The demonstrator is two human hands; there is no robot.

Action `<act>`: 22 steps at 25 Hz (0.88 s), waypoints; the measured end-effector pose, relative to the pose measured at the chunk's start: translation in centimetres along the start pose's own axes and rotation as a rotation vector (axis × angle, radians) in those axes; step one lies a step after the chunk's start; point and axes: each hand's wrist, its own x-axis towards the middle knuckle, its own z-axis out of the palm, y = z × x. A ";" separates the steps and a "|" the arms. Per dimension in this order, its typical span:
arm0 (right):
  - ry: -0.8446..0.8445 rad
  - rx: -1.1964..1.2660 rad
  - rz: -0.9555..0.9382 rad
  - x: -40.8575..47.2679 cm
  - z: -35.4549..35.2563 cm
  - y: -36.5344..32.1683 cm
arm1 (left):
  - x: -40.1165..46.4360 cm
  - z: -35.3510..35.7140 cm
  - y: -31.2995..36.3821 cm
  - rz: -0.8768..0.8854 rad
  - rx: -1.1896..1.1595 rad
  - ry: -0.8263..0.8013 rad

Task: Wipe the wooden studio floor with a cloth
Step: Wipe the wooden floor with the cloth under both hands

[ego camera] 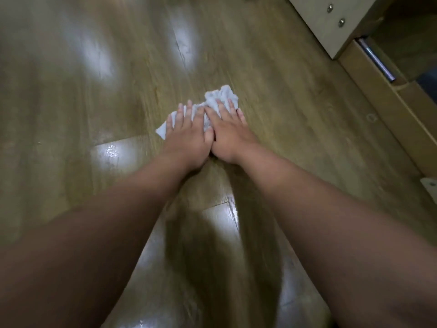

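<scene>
Both flat — left hand [183,129] and right hand [228,131] press the cloth [218,97]; keep even weight, overlap strokes along the floor [295,119].

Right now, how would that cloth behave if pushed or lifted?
The cloth looks crumpled, so it is probably floppy and light. Under both flat hands, left hand and right hand, it should slide easily on the glossy floor.

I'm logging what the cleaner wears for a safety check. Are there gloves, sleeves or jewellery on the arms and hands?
None show. The left hand and right hand are bare, without gloves or visible rings. Both forearms are bare with no sleeves, watches or bands in view. The picture is a little blurred, so small items could be missed.
</scene>
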 end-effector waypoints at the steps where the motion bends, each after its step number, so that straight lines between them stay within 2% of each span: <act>1: 0.002 -0.013 0.024 1.0 -1.1 1.7 | 2.0 0.2 1.6 -0.009 0.005 -0.024; 5: 0.040 -0.017 0.143 -0.4 -3.4 8.1 | 4.2 2.6 8.7 0.075 0.006 -0.041; 9: 0.109 0.046 0.288 -8.7 -1.8 9.4 | -1.3 4.9 11.6 0.248 0.027 -0.023; 13: 0.114 0.044 0.355 -17.1 2.2 5.0 | -10.2 5.6 9.2 0.318 0.048 -0.070; 16: 0.085 0.038 0.280 -20.6 5.5 0.2 | -16.3 4.7 4.1 0.308 0.055 -0.093; 18: 0.092 0.050 0.176 -19.3 6.1 -1.4 | -16.3 3.7 0.9 0.270 0.074 -0.105; 20: 0.106 0.032 0.107 -14.7 4.9 -0.7 | -11.8 2.8 -0.1 0.253 0.080 -0.091; 22: 0.105 0.014 0.120 -9.0 2.4 1.9 | -5.1 1.9 1.6 0.235 0.070 -0.066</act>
